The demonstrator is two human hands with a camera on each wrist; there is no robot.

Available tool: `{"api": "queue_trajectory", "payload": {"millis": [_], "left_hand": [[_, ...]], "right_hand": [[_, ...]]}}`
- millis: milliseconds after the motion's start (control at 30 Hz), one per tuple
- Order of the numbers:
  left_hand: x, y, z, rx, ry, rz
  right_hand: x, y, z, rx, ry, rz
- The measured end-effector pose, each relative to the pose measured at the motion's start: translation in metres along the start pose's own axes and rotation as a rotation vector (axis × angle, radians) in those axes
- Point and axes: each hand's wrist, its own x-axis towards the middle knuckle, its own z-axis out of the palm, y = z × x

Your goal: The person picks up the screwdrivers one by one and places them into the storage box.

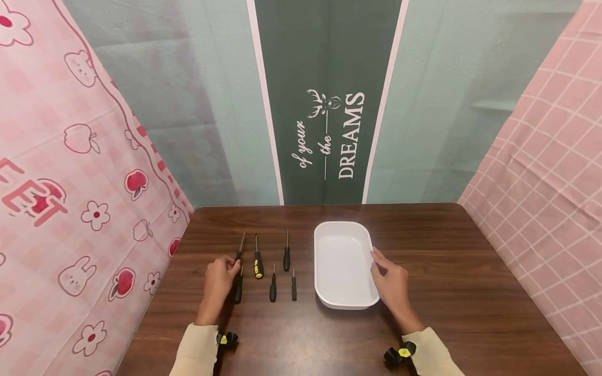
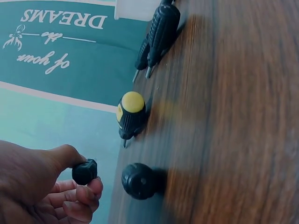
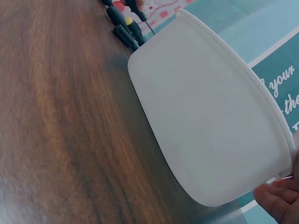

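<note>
At the left of the table, my left hand [image 1: 220, 279] pinches the black handle of a screwdriver [image 2: 85, 171] between thumb and fingers. Its shaft points away from me, and in the left wrist view the handle is up off the wood. Another black screwdriver [image 1: 239, 289] lies just below that hand. Beside it is a black-and-yellow screwdriver [image 1: 258, 265]. My right hand [image 1: 394, 281] holds the right rim of a white rectangular tray [image 1: 345, 266], thumb on the near side and fingers at the edge. Nothing lies inside the tray.
Between the yellow-marked screwdriver and the tray lie more black screwdrivers: a long one [image 1: 287, 258], a shorter one [image 1: 273, 291] and a slim one [image 1: 293, 288]. All rest on the brown wooden table [image 1: 301, 339]. Printed cloths [image 1: 211, 104] hang behind and at both sides.
</note>
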Motion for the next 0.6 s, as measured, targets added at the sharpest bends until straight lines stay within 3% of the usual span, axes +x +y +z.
{"api": "queue_trajectory", "payload": {"millis": [600], "left_hand": [[-0.006, 0.012, -0.001, -0.016, 0.003, 0.024]], "right_hand": [[0.000, 0.000, -0.001, 0.003, -0.011, -0.004]]}}
